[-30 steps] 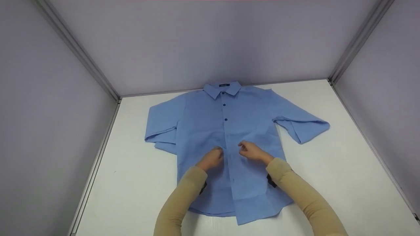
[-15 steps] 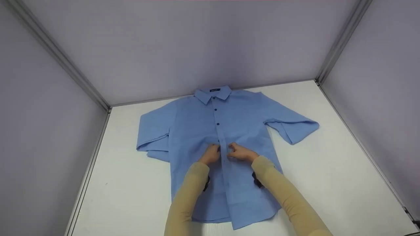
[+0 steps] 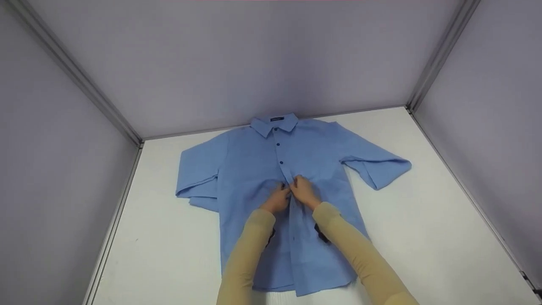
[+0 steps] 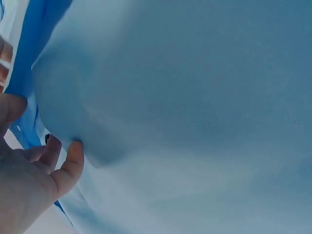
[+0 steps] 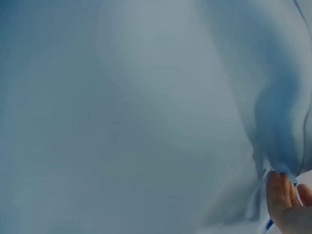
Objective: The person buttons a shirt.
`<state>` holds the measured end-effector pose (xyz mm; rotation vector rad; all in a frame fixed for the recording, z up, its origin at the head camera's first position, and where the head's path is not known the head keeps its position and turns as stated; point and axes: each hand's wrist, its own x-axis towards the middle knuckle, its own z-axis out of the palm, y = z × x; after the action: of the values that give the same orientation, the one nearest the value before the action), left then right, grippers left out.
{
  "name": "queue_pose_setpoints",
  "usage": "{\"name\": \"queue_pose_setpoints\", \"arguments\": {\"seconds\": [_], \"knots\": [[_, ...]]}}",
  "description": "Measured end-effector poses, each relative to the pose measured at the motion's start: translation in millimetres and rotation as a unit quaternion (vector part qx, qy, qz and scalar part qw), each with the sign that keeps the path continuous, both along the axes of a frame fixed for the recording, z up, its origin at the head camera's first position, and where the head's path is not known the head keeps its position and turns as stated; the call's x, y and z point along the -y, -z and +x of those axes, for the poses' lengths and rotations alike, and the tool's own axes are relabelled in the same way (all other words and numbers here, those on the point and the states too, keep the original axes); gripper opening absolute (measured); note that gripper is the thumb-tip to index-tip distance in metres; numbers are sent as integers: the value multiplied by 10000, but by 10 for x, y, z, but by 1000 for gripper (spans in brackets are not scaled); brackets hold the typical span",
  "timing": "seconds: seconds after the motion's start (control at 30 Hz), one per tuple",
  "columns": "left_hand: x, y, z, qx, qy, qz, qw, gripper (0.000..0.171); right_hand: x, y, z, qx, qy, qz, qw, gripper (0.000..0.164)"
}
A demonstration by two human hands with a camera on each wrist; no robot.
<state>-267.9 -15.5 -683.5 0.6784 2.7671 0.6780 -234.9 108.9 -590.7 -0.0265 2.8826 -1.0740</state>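
Observation:
A blue button-up shirt (image 3: 254,156) lies front up, its collar (image 3: 275,124) at the far side. Dark buttons run down the upper placket, and below them the front edges part. At mid-front my left hand (image 3: 277,200) pinches the placket; a dark button (image 4: 47,139) shows beside its fingers in the left wrist view. Right against it, my right hand (image 3: 304,192) pinches the other front edge with thumb and fingers. In the right wrist view, the right fingers (image 5: 279,192) meet the gathered cloth at lower right. The fingertips partly hide the fabric between them.
The white table (image 3: 169,254) lies beneath the shirt, with grey panels (image 3: 271,55) at the back and both sides. One sleeve (image 3: 199,167) is folded back at left, the other sleeve (image 3: 372,161) at right. A dark wrist device (image 3: 322,234) sits under the right cuff.
My right hand has moved left to meet the left hand at the placket and now grips the cloth. The left hand has shifted slightly. The head view has tilted a little.

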Motion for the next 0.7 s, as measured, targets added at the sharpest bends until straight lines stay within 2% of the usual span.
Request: {"name": "queue_pose_setpoints", "arguments": {"seconds": [0.03,0.07,0.13,0.2,0.27,0.3,0.4,0.43,0.5,0.53,0.57,0.6,0.63,0.67,0.7], "knots": [[6,-72,43,144,-21,-22,9999,38,10,78,-45,10,-143,22,9999,27],[25,-84,70,-1,43,-4,10000,37,9,265,-153,-106,-292,47,9995,26],[45,-183,137,-77,86,-13,9999,36,-45,709,-376,-378,-736,-103,9965,26],[38,-362,200,323,-131,-18,9994,35,-105,1111,-592,-522,-1151,-236,9917,23],[56,-257,151,35,-146,171,9997,29,-139,1427,-769,-568,-1497,-264,9867,17],[51,-244,113,268,-273,275,9989,27,-146,1530,-828,-476,-1595,-290,9856,15],[68,192,-151,-211,-343,668,9970,32,-130,1573,-859,-74,-1557,-268,9874,15],[75,341,-244,-389,-362,785,9955,35,-117,1535,-843,46,-1424,-248,9895,17],[63,446,-383,177,-679,911,9934,34,-87,1406,-775,210,-1087,-335,9933,23],[68,529,-431,-9,-694,923,9933,36,-72,1321,-727,158,-919,-394,9949,26],[74,531,-442,46,-749,1007,9921,34,-54,1246,-686,28,-807,-489,9955,29],[72,501,-438,171,-866,1062,9904,29,-29,1116,-620,96,-648,-570,9962,32],[71,414,-408,453,-1036,1115,9873,27,-16,1030,-568,-51,-570,-736,9956,33],[63,327,-380,753,-1223,1177,9826,23,14,892,-498,0,-398,-799,9960,35],[49,289,-355,806,-1384,1291,9786,20,45,749,-432,59,-187,-844,9962,36]]}}
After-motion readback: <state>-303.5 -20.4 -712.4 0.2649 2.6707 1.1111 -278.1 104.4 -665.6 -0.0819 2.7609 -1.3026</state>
